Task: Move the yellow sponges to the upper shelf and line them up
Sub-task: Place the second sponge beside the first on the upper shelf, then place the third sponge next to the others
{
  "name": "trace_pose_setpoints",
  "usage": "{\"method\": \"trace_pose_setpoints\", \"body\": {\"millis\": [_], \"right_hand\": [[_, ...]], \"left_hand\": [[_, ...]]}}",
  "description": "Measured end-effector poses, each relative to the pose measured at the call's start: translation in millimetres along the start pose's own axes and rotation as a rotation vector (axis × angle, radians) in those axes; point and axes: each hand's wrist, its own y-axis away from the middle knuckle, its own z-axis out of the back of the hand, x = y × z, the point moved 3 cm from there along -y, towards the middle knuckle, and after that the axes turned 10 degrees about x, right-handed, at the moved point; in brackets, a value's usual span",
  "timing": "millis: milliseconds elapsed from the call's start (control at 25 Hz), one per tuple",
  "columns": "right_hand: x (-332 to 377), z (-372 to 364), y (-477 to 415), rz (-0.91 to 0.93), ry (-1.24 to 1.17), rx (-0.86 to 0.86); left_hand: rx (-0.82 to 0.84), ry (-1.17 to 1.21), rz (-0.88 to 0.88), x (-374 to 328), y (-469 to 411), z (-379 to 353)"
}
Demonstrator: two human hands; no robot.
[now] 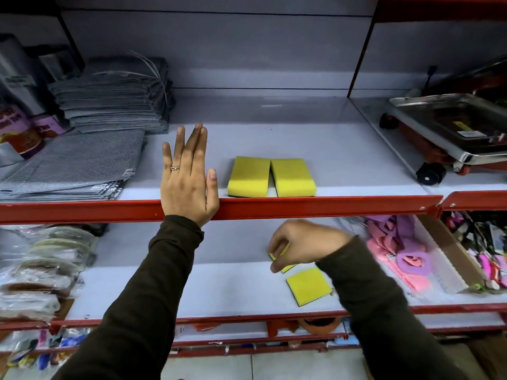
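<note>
1. Right hand point(299, 244) pinched on a yellow foam sponge point(285, 260) down on the lower shelf point(192, 286), another flat yellow sponge point(309, 286) just beside it
2. Left hand point(186, 176) flat, fingers spread, empty (resting on the red-edged upper shelf point(329, 207))
3. Two yellow rectangular sponges point(271, 176) already side by side up there, so I'd say halfway, two left

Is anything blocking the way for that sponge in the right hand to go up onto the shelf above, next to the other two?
Nothing visible blocks it. The right hand grips a sponge on the lower shelf. The upper shelf is bare to the right of the two sponges already there. The left hand rests flat to their left, and the red shelf edge must be cleared.
</note>
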Motion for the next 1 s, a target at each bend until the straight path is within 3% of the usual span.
{"method": "trace_pose_setpoints", "body": {"millis": [80,200,320,520,760,880,1000], "right_hand": [[-42.4,-31.8,-64.6,-0.200,0.017,0.000],[-94.8,-61.2,-122.6,-0.467,-0.087,-0.144],[-112.9,-80.9,-140.7,-0.537,-0.206,-0.207],[-87.4,-81.5,-129.4,-0.477,-0.039,-0.208],[14.5,-29.8,-21.1,-0.120,0.266,0.126],[56.8,14.0,74.0,0.070,0.306,-0.070],[50.9,69.2,119.1,0.081,0.252,-0.396]], "left_hand": [[-0.006,-0.003,-0.004,1.4,-1.1,0.4],[-0.027,0.002,-0.012,0.5,-1.7,-0.4],[-0.038,0.000,-0.004,0.7,-1.4,-0.4],[-0.048,-0.010,-0.005,-0.5,0.1,1.5],[-0.038,-0.016,-0.005,0.4,-0.7,1.3],[-0.030,-0.031,-0.002,-0.3,-0.6,1.5],[-0.032,-0.027,-0.001,-1.2,-1.1,2.0]]}}
